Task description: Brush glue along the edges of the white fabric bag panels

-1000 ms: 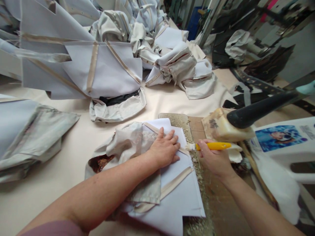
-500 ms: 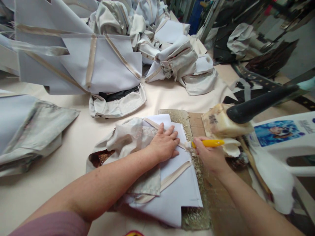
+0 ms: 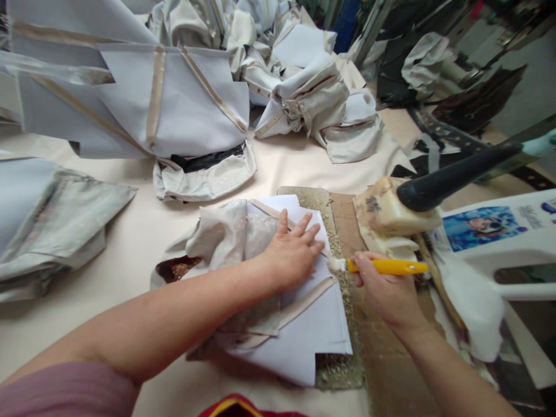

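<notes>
left hand (image 3: 295, 255) splayed flat on a white panel (image 3: 308, 330), right hand (image 3: 384, 292) gripping a yellow brush (image 3: 391, 266) at the panel's edge, crusted board (image 3: 339, 370) between the hands

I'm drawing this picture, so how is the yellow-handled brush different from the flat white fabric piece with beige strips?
The slim yellow-handled brush is narrow; the flat white fabric piece is much wider, with beige strips. The brush is gripped in the right hand; the fabric piece lies beneath the spread left hand. Both have a hand on them.
</notes>
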Action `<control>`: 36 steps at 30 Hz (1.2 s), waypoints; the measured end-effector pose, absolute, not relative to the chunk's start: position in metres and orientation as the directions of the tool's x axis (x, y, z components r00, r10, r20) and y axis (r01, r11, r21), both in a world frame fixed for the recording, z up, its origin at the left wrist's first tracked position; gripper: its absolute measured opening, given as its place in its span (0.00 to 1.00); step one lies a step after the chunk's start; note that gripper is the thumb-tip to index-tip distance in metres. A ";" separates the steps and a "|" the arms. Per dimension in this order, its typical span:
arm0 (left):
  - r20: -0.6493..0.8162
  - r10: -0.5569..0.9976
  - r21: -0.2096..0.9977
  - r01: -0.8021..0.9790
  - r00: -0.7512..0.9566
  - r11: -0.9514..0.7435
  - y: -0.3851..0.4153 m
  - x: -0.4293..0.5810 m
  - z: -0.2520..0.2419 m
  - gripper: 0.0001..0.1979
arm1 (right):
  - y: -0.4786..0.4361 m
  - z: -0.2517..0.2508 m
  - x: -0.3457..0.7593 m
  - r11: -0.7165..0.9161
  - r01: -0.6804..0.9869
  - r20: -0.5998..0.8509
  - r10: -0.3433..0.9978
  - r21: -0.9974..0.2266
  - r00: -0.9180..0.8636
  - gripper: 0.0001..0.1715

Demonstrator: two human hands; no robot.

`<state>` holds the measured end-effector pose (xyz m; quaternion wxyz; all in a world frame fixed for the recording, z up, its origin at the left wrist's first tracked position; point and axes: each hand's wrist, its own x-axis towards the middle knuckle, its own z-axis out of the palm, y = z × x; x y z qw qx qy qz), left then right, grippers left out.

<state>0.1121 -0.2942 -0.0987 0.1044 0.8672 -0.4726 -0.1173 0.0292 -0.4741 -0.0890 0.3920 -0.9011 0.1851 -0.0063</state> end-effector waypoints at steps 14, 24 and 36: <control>-0.251 -0.897 0.539 -0.717 0.364 -0.442 -0.268 0.051 -0.105 0.26 | -0.469 -0.100 0.015 -0.616 -0.308 -0.155 -0.291 -0.725 0.944 0.21; -0.251 -0.886 0.534 -0.708 0.389 -0.462 -0.267 0.048 -0.106 0.25 | -0.461 -0.085 -0.042 -0.624 -0.437 -0.310 -0.308 -0.648 0.900 0.22; -0.243 -0.886 0.513 -0.723 0.395 -0.463 -0.269 0.047 -0.105 0.24 | -0.461 -0.102 -0.029 -0.596 -0.370 -0.201 -0.333 -0.713 0.921 0.21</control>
